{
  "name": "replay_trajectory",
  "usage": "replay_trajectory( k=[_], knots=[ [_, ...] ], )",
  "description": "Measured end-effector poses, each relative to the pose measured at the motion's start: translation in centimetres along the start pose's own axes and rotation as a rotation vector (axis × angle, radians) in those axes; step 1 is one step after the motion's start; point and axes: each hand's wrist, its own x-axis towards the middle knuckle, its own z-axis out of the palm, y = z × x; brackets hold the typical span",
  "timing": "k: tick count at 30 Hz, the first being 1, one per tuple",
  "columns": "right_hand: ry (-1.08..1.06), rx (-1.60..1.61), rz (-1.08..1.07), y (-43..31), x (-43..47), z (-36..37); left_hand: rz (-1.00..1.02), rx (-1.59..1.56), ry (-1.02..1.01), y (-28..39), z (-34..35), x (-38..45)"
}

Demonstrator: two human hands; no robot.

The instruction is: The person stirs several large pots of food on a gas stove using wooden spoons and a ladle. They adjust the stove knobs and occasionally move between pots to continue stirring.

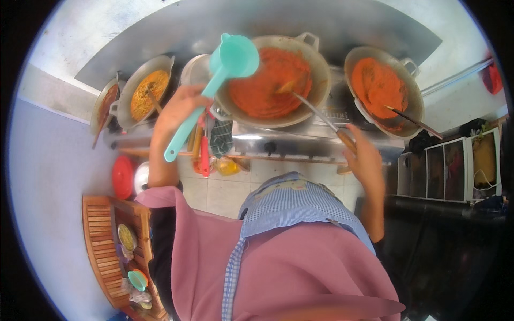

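Observation:
My left hand [182, 106] grips the long handle of a turquoise plastic dipper [235, 56]. The dipper's cup hangs over the left rim of the middle wok [321, 76], and no contents show in it. In that wok lies a thick orange-red sauce [261, 92]. My right hand [363, 154] holds the wooden grip of a long metal-shafted spatula [317, 112], whose head rests in the sauce and is partly coated. Part of a pale round vessel [194, 72] shows behind the dipper.
To the right stands a wok [351, 60] of orange-red paste with a utensil [413, 122] in it. On the left are a wok of yellowish food [150, 94] and another pan [98, 108]. Several utensils and a checked cloth [221, 136] hang at the stove's front [289, 146].

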Motion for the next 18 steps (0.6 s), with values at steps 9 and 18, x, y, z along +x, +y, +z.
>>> replay_trajectory(
  k=[9,18],
  knots=[
    [0.089,-0.333,-0.199,-2.5,10.9,-0.4,0.025,-0.046,0.004,-0.3,-2.1,-1.1],
    [-0.312,-0.781,-0.233,-8.9,18.9,-3.8,0.041,-0.061,0.025,-0.8,-3.7,-1.8]
  ],
)
